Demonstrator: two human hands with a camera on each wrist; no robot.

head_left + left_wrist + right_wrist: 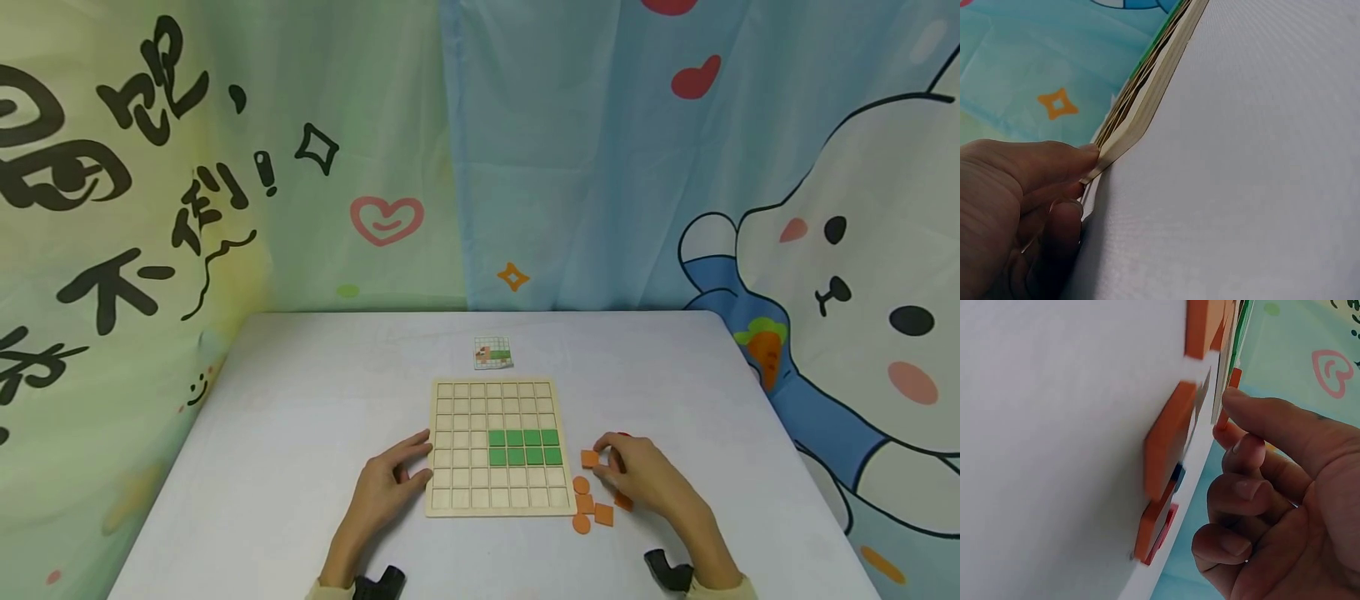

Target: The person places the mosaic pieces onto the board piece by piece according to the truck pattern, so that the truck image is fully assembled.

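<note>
My left hand (382,492) rests its thumb and fingertips against the left edge of a pale wooden grid board (498,498). In the left wrist view the thumb (1063,161) touches the board's side near a corner. Two rows of green square tiles (514,456) sit in the grid's right half. Just right of the board, my right hand (648,475) pinches an orange square tile (589,459) between thumb and forefinger; the right wrist view shows this tile (1233,381) nearly edge-on. Its other fingers curl loosely inward.
Orange squares (603,515) and orange rounds (581,485) lie beside the board's lower right edge. A red piece (623,433) is partly hidden behind the right hand. Beyond the board lies a small picture card (492,353). A printed curtain (570,167) hangs behind the white table (315,375).
</note>
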